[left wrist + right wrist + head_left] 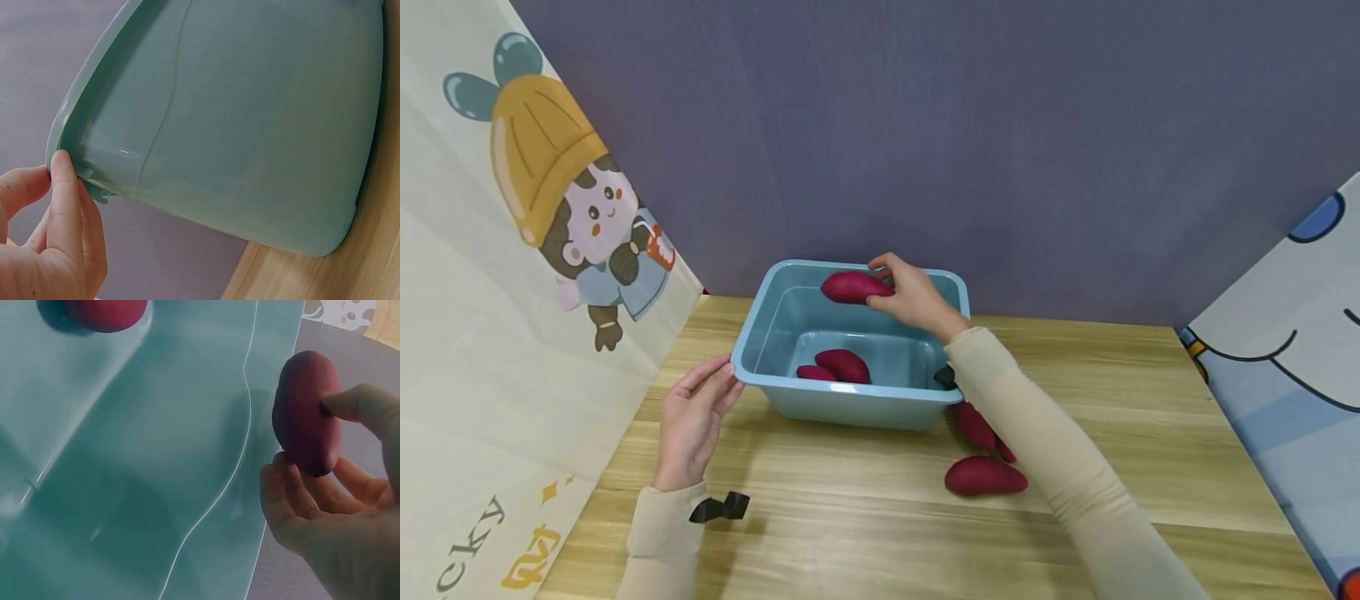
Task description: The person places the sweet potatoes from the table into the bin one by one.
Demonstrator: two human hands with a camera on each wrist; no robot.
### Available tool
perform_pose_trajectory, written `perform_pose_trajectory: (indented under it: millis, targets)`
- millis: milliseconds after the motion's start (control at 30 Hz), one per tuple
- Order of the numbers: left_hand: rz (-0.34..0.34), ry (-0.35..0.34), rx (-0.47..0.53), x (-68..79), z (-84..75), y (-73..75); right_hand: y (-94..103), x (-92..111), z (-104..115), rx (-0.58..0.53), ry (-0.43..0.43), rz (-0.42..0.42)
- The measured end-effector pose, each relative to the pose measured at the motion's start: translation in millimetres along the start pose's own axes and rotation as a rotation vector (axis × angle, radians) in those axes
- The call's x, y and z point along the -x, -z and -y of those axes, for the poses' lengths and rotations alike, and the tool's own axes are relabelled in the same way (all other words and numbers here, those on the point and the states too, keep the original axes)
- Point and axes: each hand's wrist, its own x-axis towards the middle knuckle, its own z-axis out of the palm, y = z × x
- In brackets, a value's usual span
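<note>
My right hand grips a dark red sweet potato between thumb and fingers, held over the far part of a light blue plastic tub. In the right wrist view the held sweet potato overlaps the tub's rim. Two more sweet potatoes lie on the tub's floor, partly behind its near wall. At the near left corner, my left hand pinches the tub's rim; the left wrist view has its fingers on the outer side of the wall.
Right of the tub, a sweet potato lies on the wooden table, with others partly hidden under my right forearm. A dark grey wall stands right behind the tub. Printed cloth panels flank the table.
</note>
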Motion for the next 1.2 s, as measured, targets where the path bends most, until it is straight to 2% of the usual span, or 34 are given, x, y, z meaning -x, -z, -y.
perform_pose_trajectory:
  millis: [233,367,633,767,900,1033,1200]
  targets:
    - [-0.005,0.003,0.000,-0.5,0.7,-0.2,-0.1,0.1,-1.9,-0.023,0.003,0.011]
    - [-0.006,0.006,0.004,-0.6,1.2,-0.8,3.7,1.0,-0.3,-0.062,0.017,-0.017]
    - [-0.005,0.017,0.007,0.1,0.0,-1.3,29.5,11.3,20.2,-0.098,0.021,-0.080]
    - [-0.002,0.014,0.017,-0.3,-1.0,-0.6,46.9,25.0,35.7,-0.105,0.048,-0.112]
    - [0.000,0.004,0.011,-0.6,-1.3,-0.3,61.6,42.9,39.4,-0.086,0.071,-0.145]
    - [0.004,0.000,0.005,-0.3,-1.1,0.4,71.8,64.0,30.5,-0.048,0.087,-0.184]
    - [0.004,0.001,0.001,-0.3,-0.2,1.1,80.2,97.1,8.6,0.003,0.104,-0.258]
